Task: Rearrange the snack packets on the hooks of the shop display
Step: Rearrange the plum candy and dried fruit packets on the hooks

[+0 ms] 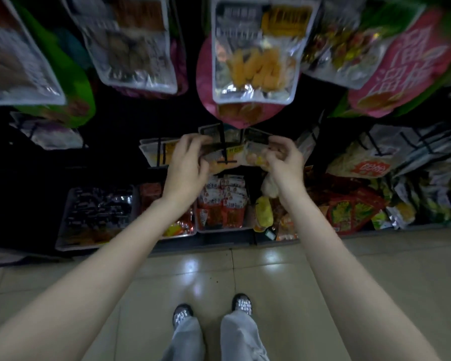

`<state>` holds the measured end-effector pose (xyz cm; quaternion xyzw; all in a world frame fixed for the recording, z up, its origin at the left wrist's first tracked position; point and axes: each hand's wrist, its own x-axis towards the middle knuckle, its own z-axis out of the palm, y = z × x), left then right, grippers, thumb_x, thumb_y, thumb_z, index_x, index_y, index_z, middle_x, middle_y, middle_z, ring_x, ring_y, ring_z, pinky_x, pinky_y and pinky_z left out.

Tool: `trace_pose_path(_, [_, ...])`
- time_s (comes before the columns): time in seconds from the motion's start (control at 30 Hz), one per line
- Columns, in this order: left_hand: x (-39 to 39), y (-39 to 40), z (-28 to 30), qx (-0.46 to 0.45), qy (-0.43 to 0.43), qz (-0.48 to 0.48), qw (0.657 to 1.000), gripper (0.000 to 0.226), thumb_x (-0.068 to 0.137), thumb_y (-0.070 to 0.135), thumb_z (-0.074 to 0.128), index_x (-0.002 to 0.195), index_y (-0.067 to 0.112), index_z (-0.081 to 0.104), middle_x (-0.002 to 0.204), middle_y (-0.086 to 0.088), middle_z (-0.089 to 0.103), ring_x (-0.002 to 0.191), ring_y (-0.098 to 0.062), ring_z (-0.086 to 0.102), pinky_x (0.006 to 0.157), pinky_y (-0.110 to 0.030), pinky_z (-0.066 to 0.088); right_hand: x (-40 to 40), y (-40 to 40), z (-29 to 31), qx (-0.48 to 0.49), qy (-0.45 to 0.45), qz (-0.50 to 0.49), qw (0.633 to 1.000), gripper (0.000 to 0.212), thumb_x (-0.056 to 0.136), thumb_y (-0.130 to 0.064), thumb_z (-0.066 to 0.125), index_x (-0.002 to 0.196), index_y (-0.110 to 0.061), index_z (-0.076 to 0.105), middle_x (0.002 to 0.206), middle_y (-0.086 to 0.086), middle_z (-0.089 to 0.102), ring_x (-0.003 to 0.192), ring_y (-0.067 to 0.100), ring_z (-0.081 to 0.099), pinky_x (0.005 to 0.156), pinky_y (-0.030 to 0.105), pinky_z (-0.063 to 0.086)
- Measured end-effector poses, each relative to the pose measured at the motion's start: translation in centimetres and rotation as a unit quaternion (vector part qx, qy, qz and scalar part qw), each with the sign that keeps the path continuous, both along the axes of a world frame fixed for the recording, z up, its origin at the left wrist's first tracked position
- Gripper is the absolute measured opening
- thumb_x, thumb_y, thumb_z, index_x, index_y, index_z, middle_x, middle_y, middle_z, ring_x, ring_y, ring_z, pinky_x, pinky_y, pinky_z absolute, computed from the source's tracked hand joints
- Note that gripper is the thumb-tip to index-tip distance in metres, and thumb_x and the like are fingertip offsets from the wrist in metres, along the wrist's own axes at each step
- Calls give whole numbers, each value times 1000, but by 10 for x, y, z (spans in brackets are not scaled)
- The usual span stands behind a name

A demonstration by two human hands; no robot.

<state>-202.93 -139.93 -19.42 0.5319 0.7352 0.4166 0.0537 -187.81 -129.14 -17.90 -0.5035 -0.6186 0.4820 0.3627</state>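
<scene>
A clear snack packet (235, 152) with pale orange pieces inside hangs at a black hook (224, 148) in the middle of the display. My left hand (190, 162) grips its left side, fingers curled over the top edge. My right hand (284, 157) pinches its right side. More packets sit behind it on the same hook. Above hangs a clear packet of yellow sticks (255, 56) in front of a pink bag (206, 82).
Hooks to the left and right carry more packets (130, 48) and a pink bag (412, 61). Below, trays (97, 217) and red packets (221, 204) line the bottom shelf. Tiled floor (219, 277) and my shoes are beneath me.
</scene>
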Motion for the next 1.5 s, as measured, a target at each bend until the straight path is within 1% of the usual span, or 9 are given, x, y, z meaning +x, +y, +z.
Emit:
trace_pose_path(0.1, [-7, -1, 50, 39, 25, -25, 999, 41, 85, -4, 48, 125, 5, 49, 124, -10, 45, 115, -20, 46, 98, -24, 36, 19, 3, 55, 55, 47, -19, 997, 29, 89, -11, 60, 118, -9, 54, 107, -1, 57, 86, -2, 56, 75, 13, 48])
trace_pose_path(0.27, [-16, 12, 109, 67, -39, -10, 997, 45, 91, 7, 49, 135, 11, 39, 131, -6, 42, 117, -14, 46, 100, -26, 40, 11, 16, 117, 71, 68, 44, 994, 44, 87, -22, 65, 126, -14, 46, 126, 2, 53, 114, 16, 53, 96, 30, 45])
trace_pose_path(0.43, [-11, 34, 138, 5, -93, -46, 995, 57, 91, 14, 55, 141, 16, 28, 135, -3, 46, 121, -17, 48, 97, -29, 41, -10, 28, 134, 7, 64, 80, 995, 51, 87, -23, 66, 130, -13, 41, 115, -1, 52, 104, 14, 54, 80, 22, 48])
trace_pose_path(0.8, [13, 36, 150, 83, -177, -28, 980, 62, 83, 29, 68, 133, 36, 32, 138, 6, 43, 122, -15, 46, 98, -34, 42, 17, 46, 157, 73, 87, 228, 967, 66, 84, -10, 67, 132, -37, 31, 121, 8, 61, 112, 22, 59, 92, 42, 51])
trace_pose_path(0.9, [19, 35, 159, 81, -197, -51, 976, 59, 82, 21, 69, 126, 37, 35, 121, 0, 57, 99, -8, 61, 84, -31, 52, 30, 49, 168, 98, 80, 256, 958, 66, 85, -7, 66, 135, -34, 32, 120, 6, 62, 109, 20, 61, 91, 44, 52])
trace_pose_path(1.07, [30, 38, 167, 91, -179, -66, 977, 59, 81, 18, 70, 127, 32, 36, 110, 5, 60, 88, -11, 64, 78, -31, 54, 51, 51, 179, 154, 56, 282, 945, 66, 87, -9, 64, 139, -29, 29, 123, -12, 56, 113, 12, 58, 91, 39, 51])
trace_pose_path(1.2, [39, 45, 179, 96, -146, -62, 983, 65, 79, 18, 72, 131, 31, 35, 112, 2, 61, 95, -14, 63, 84, -39, 53, 64, 45, 187, 207, 50, 289, 933, 61, 89, -21, 60, 135, -48, 31, 139, 0, 47, 124, 16, 49, 100, 42, 45])
trace_pose_path(1.37, [46, 49, 203, 95, -116, -5, 989, 49, 87, 21, 62, 131, 24, 42, 82, -3, 65, 74, -16, 63, 62, -18, 44, 82, 45, 206, 280, -27, 292, 914, 45, 92, -8, 53, 123, -40, 49, 132, -8, 54, 127, 6, 45, 107, 32, 37])
trace_pose_path(1.5, [56, 44, 226, 119, 2, 32, 992, 33, 90, 24, 59, 122, 20, 50, 63, 6, 60, 58, -5, 57, 48, -15, 37, 98, 51, 225, 307, -7, 245, 920, 38, 89, -4, 55, 111, -34, 58, 118, -5, 62, 113, 3, 54, 95, 15, 39])
